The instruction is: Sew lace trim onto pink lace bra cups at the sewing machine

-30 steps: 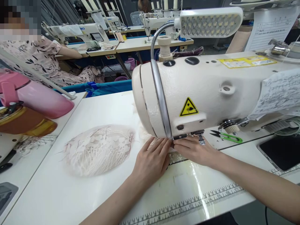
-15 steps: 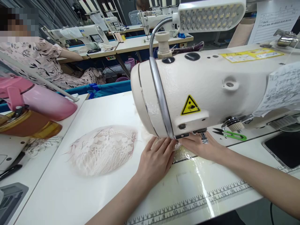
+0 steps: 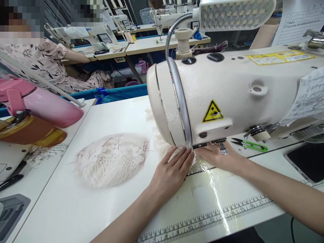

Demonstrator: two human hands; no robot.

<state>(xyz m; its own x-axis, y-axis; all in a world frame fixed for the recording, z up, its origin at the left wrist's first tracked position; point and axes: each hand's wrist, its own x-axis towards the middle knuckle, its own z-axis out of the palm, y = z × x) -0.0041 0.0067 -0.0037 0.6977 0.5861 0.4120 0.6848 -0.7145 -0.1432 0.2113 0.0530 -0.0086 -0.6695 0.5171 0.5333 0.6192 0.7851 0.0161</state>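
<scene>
My left hand (image 3: 172,170) lies palm down with fingers stretched forward, pressing on pale lace fabric (image 3: 161,143) beside the sewing machine's head (image 3: 222,94). Part of this fabric disappears behind the machine head. On the other side, my right hand (image 3: 222,157) rests flat under the machine arm, its fingers pointing toward the needle area. Its fingertips are partly hidden, and the needle itself is out of sight. Left of my hands a second lace piece (image 3: 113,160), oval with reddish threads along its edges, lies on the white table.
Green thread snips (image 3: 254,145) and a dark phone (image 3: 307,160) lie on the right. A pink bottle (image 3: 50,103) and an amber container (image 3: 35,131) stand at left. A printed ruler (image 3: 202,222) runs along the front edge. Beyond, a person in patterned clothing (image 3: 48,67) sits by another machine.
The camera view has shifted slightly, so the machine appears farther right. My left hand has moved a little rightward, its fingers closer together. More lace shows beside the machine head.
</scene>
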